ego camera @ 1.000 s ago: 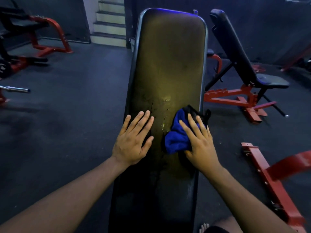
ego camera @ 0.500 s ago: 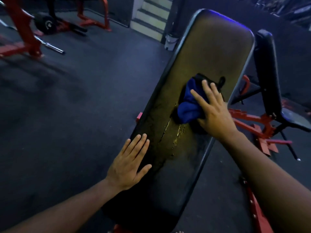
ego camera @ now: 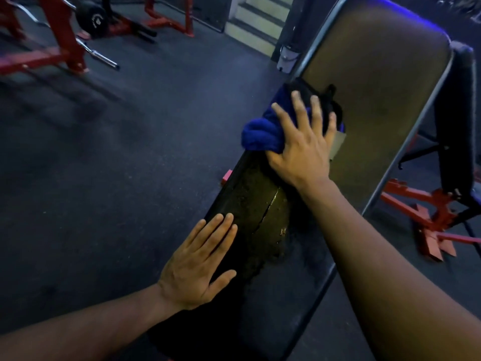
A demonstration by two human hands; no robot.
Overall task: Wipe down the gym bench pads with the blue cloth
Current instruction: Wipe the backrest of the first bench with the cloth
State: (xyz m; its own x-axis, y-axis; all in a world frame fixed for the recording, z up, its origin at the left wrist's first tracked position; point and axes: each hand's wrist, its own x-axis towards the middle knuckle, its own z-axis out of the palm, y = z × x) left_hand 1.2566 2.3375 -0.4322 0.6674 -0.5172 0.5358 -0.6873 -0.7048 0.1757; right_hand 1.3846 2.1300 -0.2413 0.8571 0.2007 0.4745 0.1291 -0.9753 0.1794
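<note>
Here the right hand (ego camera: 303,144) reaches forward with the arm stretched across the bench pad (ego camera: 377,82), palm down, fingers spread and straight, pressing the blue cloth (ego camera: 263,134) flat against the pad's left edge. Nothing is pinched; the grip is open, and the cloth bunches out from under the palm toward the pad's left rim. The left hand (ego camera: 200,264) lies nearer the pad's lower end, palm flat on its left side, fingers straight and close together, thumb splayed toward the pad's middle, holding nothing. Between the two hands the pad's surface looks cracked and wet. Right of the pad stands another bench (ego camera: 454,121) on a red frame; left of it, well apart, a barbell (ego camera: 101,56) lies on the floor.
</note>
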